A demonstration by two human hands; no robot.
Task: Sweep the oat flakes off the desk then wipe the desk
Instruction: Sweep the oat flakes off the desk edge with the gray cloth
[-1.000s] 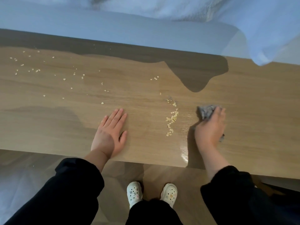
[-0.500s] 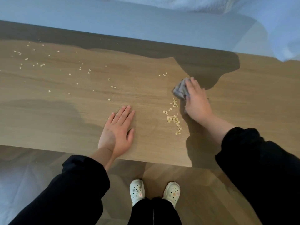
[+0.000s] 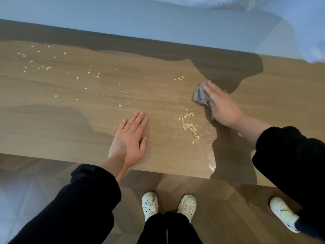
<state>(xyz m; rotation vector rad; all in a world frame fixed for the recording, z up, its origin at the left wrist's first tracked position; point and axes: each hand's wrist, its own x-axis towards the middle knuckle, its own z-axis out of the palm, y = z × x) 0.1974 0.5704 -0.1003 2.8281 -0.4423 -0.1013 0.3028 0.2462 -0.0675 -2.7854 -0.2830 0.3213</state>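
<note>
You were mid-sweep, right hand (image 3: 223, 104) pressing the grey cloth (image 3: 200, 95) with straight fingers beside the gathered oat flakes (image 3: 190, 125) near the desk (image 3: 70, 129) front, left hand (image 3: 128, 140) flat, fingers together; the next stroke probably needed the strays further left

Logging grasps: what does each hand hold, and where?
Right hand presses on top of the grey cloth; left hand lies flat on the desk, holding nothing.

Wood-grain floor (image 3: 219, 199), pale fabric (image 3: 299, 23) up top (bluish white)
</note>
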